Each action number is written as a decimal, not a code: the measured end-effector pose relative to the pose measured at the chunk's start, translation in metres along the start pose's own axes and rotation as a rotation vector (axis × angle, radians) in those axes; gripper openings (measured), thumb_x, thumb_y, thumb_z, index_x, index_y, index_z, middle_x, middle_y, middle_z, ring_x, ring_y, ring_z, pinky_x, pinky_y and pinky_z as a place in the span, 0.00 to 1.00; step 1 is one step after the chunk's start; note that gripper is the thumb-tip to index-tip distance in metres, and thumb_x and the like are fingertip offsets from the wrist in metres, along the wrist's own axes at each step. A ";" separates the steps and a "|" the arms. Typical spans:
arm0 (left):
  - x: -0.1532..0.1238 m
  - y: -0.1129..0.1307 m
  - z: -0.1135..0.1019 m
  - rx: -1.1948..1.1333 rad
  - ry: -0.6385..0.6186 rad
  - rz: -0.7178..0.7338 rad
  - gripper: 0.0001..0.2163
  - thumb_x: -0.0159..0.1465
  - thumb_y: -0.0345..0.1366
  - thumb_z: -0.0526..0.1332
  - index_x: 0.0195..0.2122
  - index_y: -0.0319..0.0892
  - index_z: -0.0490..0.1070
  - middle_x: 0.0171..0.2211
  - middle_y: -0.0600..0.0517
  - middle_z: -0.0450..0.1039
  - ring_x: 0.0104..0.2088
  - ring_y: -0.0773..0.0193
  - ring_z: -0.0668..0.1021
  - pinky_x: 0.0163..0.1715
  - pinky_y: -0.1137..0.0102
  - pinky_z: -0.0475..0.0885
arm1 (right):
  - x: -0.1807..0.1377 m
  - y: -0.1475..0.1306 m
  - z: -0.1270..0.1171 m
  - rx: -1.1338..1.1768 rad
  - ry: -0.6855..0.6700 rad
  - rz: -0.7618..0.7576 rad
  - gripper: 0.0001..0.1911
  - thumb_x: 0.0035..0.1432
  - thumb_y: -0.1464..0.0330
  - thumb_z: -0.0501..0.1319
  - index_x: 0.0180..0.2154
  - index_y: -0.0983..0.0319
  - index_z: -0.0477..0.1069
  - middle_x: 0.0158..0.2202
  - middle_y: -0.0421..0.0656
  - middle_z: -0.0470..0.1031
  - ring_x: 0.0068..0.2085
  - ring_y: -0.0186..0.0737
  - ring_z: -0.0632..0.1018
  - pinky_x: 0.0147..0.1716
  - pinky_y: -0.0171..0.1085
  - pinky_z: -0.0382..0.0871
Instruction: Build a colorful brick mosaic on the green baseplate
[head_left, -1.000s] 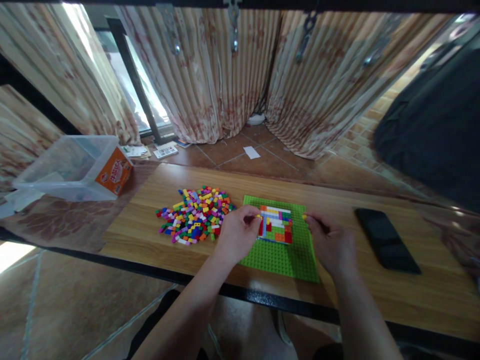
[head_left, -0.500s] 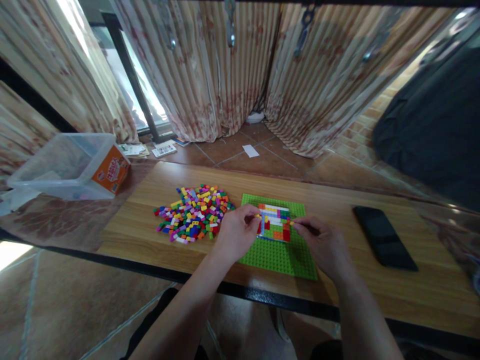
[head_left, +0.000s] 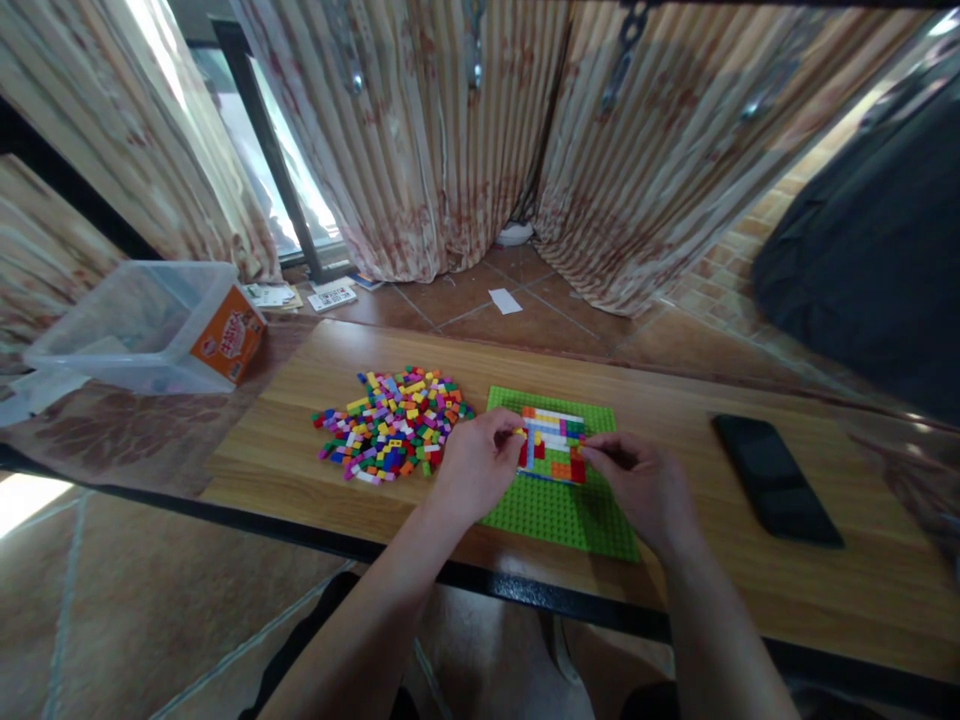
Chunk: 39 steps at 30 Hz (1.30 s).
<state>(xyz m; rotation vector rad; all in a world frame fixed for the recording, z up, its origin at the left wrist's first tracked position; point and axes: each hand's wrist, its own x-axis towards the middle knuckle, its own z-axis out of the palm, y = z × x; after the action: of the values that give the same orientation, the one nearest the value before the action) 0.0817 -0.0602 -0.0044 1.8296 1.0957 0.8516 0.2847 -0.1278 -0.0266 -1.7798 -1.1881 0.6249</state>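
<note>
A green baseplate (head_left: 561, 510) lies on the wooden table, with a patch of coloured bricks (head_left: 553, 444) built on its far half. My left hand (head_left: 477, 468) rests at the patch's left edge, fingers pinched on a small yellow brick (head_left: 517, 433). At the right edge of the patch my right hand (head_left: 639, 488) is closed in a pinch, its fingertips touching the built bricks; what it holds is too small to name. A heap of loose coloured bricks (head_left: 390, 425) lies left of the baseplate.
A black phone (head_left: 776, 479) lies flat on the table to the right. A clear plastic tub (head_left: 142, 328) with an orange label stands at the far left. Curtains hang behind the table, and a dark bag (head_left: 877, 250) is at the right.
My right hand has moved left from the baseplate's right side onto the right edge of the built patch. My left hand has stayed in place with its yellow brick.
</note>
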 end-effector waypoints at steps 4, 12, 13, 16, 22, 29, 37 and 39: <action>0.000 0.002 -0.001 0.056 -0.005 0.000 0.07 0.62 0.28 0.59 0.36 0.41 0.76 0.31 0.52 0.79 0.30 0.64 0.78 0.34 0.70 0.71 | 0.002 -0.001 0.001 0.120 0.009 0.104 0.14 0.46 0.58 0.69 0.30 0.61 0.78 0.28 0.42 0.80 0.30 0.38 0.77 0.32 0.37 0.70; 0.001 0.002 0.001 0.030 0.000 0.002 0.08 0.62 0.27 0.58 0.36 0.41 0.76 0.30 0.52 0.79 0.30 0.65 0.78 0.33 0.70 0.72 | 0.003 -0.008 0.005 0.405 0.006 0.325 0.20 0.32 0.58 0.76 0.27 0.62 0.77 0.23 0.40 0.77 0.25 0.33 0.75 0.26 0.33 0.71; 0.001 0.001 0.001 0.024 0.003 0.006 0.07 0.62 0.27 0.58 0.35 0.42 0.76 0.30 0.53 0.78 0.29 0.65 0.78 0.32 0.71 0.72 | 0.003 -0.008 0.005 0.420 0.003 0.337 0.20 0.32 0.58 0.76 0.27 0.62 0.77 0.24 0.40 0.78 0.25 0.34 0.76 0.27 0.34 0.73; 0.000 0.000 0.003 0.004 0.014 0.023 0.06 0.62 0.28 0.59 0.34 0.42 0.75 0.31 0.53 0.78 0.30 0.65 0.78 0.33 0.71 0.72 | 0.003 -0.009 0.007 0.451 0.005 0.352 0.20 0.32 0.59 0.77 0.27 0.62 0.77 0.24 0.41 0.79 0.24 0.34 0.77 0.28 0.36 0.75; -0.001 0.001 0.009 -0.039 0.018 0.102 0.06 0.63 0.27 0.60 0.36 0.42 0.75 0.34 0.52 0.79 0.33 0.64 0.79 0.37 0.69 0.74 | 0.002 -0.012 0.008 0.464 0.005 0.362 0.20 0.30 0.58 0.77 0.26 0.62 0.77 0.24 0.41 0.79 0.24 0.35 0.77 0.28 0.36 0.76; 0.001 0.011 0.023 0.122 0.129 0.201 0.05 0.60 0.28 0.66 0.34 0.45 0.79 0.39 0.51 0.77 0.44 0.60 0.77 0.48 0.62 0.71 | 0.005 -0.006 0.004 0.503 0.016 0.380 0.23 0.34 0.52 0.75 0.27 0.63 0.78 0.24 0.41 0.78 0.24 0.32 0.75 0.25 0.32 0.73; 0.001 0.012 0.056 0.374 0.123 0.261 0.04 0.60 0.33 0.68 0.34 0.50 0.81 0.37 0.53 0.78 0.43 0.56 0.74 0.47 0.57 0.65 | 0.009 -0.007 0.007 0.547 0.035 0.401 0.23 0.37 0.50 0.73 0.24 0.63 0.76 0.22 0.41 0.76 0.23 0.31 0.74 0.23 0.32 0.71; 0.001 0.013 0.059 0.406 0.109 0.277 0.04 0.61 0.34 0.67 0.35 0.50 0.81 0.36 0.54 0.80 0.43 0.56 0.73 0.47 0.57 0.63 | 0.008 -0.008 0.006 0.540 0.024 0.395 0.24 0.37 0.50 0.73 0.24 0.63 0.75 0.22 0.41 0.76 0.23 0.31 0.74 0.23 0.31 0.70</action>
<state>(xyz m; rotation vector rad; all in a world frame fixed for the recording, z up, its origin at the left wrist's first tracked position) 0.1372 -0.0809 -0.0180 2.3371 1.1629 0.9468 0.2793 -0.1171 -0.0218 -1.5439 -0.5681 1.0392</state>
